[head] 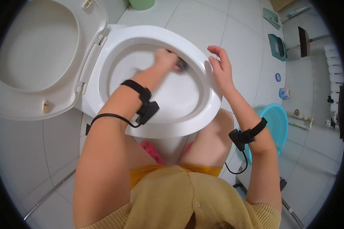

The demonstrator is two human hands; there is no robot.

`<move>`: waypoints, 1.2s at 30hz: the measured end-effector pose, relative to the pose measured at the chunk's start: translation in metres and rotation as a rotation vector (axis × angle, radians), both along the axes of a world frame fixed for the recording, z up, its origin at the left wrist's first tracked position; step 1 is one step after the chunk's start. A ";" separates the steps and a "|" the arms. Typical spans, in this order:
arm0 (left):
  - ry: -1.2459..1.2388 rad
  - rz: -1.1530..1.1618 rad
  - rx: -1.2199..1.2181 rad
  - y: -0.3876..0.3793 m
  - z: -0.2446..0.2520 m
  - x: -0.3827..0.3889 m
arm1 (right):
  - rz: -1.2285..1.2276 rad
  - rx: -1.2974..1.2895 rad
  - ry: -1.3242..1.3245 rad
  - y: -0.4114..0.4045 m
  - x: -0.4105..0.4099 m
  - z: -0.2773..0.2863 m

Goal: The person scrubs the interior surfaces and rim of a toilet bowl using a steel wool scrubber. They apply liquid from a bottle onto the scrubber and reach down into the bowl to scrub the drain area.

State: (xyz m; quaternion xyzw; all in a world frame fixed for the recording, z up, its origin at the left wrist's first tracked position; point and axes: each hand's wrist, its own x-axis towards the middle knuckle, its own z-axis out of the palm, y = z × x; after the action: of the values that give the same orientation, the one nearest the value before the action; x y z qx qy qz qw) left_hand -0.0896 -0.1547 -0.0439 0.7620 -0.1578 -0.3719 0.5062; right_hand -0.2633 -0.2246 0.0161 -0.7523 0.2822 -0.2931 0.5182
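Observation:
My left hand (166, 59) reaches into the bowl of a white toilet (157, 132), its fingers around a dark scrubber (182, 65). The scrubber is blurred and lies against the inner wall below the rim; its exact kind is unclear. My right hand (222, 68) is at the outer front edge of the rim, fingers slightly curled and thumb apart, holding nothing. Whether it rests on the rim I cannot tell. The toilet seat and lid (40, 51) are swung up at the left.
A light blue basin (278, 120) stands to my right. Beyond it are a small printed container (284, 93), a blue ring (278, 77), green dustpans (277, 47) and a broom (304, 41). A green bin (142, 4) stands behind the toilet. Pipes with a valve (296, 112) run along the wall.

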 end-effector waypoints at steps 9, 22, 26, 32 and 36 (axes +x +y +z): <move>0.168 -0.226 0.049 0.008 0.006 -0.071 | -0.027 -0.013 0.032 -0.004 -0.001 -0.006; 0.020 0.383 -0.130 0.009 -0.001 0.046 | -0.032 -0.030 -0.019 -0.004 0.000 -0.003; -0.010 -0.104 -0.070 0.002 0.001 -0.002 | -0.026 0.037 -0.026 -0.005 0.001 -0.006; 0.151 -0.722 0.184 0.026 0.005 -0.084 | -0.030 -0.032 -0.023 -0.005 -0.003 -0.010; 0.118 -0.491 0.096 0.014 0.011 -0.072 | -0.004 -0.002 -0.024 -0.001 0.000 -0.007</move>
State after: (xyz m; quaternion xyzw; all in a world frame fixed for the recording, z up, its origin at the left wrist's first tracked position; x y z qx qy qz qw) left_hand -0.1617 -0.1410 -0.0328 0.7010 -0.2904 -0.5344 0.3725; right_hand -0.2631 -0.2256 0.0086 -0.7487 0.2770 -0.3035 0.5202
